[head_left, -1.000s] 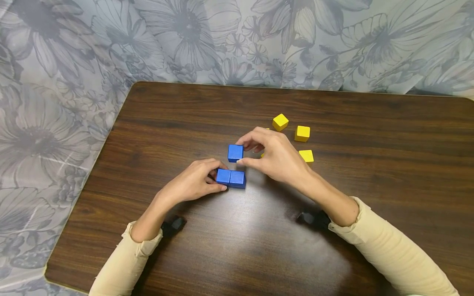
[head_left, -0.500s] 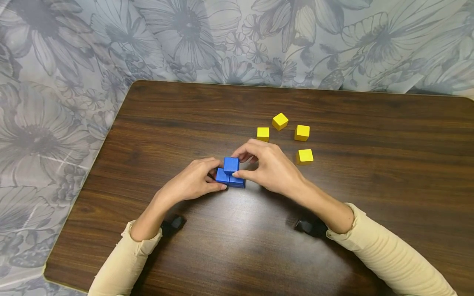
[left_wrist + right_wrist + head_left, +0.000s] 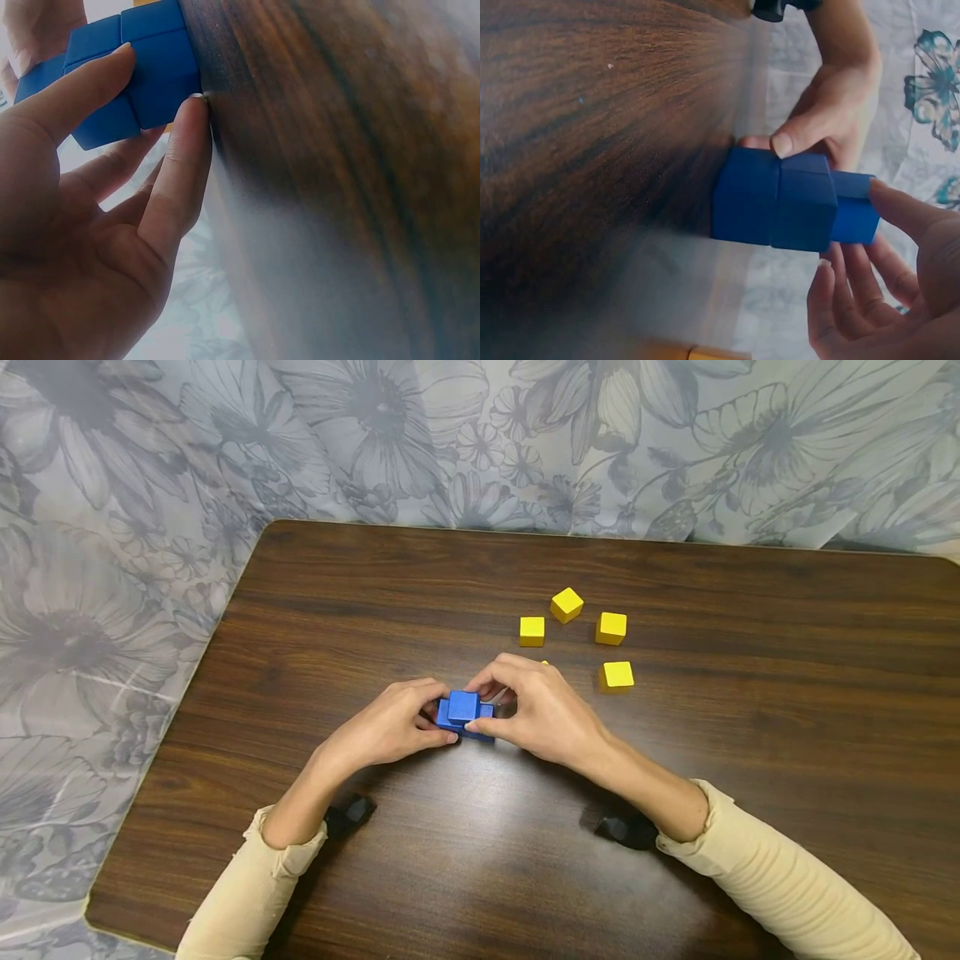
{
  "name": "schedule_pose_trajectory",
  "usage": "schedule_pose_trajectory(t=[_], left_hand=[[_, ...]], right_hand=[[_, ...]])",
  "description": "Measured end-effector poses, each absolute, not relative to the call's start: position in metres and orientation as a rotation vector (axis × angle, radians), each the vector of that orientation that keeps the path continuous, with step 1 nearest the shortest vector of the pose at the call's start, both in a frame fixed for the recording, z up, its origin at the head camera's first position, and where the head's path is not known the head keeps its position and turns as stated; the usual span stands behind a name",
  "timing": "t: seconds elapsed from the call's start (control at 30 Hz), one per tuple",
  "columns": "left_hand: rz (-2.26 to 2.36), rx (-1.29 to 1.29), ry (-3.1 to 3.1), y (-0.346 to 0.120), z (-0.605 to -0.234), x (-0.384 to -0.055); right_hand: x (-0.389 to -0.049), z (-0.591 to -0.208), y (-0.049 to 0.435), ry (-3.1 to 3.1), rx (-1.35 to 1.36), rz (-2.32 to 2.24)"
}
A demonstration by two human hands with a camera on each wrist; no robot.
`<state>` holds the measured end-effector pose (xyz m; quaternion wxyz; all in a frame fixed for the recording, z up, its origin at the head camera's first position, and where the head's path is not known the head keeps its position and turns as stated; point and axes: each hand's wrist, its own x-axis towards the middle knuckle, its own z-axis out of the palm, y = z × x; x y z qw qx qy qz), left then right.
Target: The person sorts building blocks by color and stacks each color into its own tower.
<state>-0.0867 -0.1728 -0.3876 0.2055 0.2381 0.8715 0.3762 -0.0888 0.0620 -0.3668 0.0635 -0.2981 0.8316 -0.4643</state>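
Blue cubes stand in a small stack at mid-table, two courses high, each course apparently two cubes wide. My left hand (image 3: 393, 724) holds this stack from the left, thumb on the near side and fingers behind; the left wrist view shows its thumb across the upper cubes (image 3: 161, 75). Over the seam sits one more blue cube (image 3: 463, 706), which my right hand (image 3: 546, 710) pinches between thumb and fingers. From the right wrist view this top cube (image 3: 855, 221) appears to touch the upper course (image 3: 804, 214); the lower course (image 3: 744, 199) is against the table.
Yellow cubes lie loosely behind and right of the stack: one at left (image 3: 532, 632), one farthest back (image 3: 566, 606), one at right (image 3: 611, 629), one nearer (image 3: 617, 677). Another yellow cube (image 3: 545, 662) is mostly hidden by my right hand. A patterned curtain (image 3: 480, 452) hangs behind the table (image 3: 360, 593).
My right hand has carried a blue cube from behind the stack, toward me and slightly left, onto the stack's top. The left hand has stayed in place.
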Motion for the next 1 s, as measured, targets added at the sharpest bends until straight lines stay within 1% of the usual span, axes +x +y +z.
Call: schedule_pose_trajectory(t=[0.6,1.0], left_hand=[[1.068,0.640,2.417,-0.174,-0.388,-0.086],[0.933,0.711,2.497,-0.175,-0.384,-0.086]], right_hand=[[-0.087,-0.370,0.062,2.495,-0.925,-1.374],[-0.089,-0.369,0.075,2.492,-0.911,-1.407]])
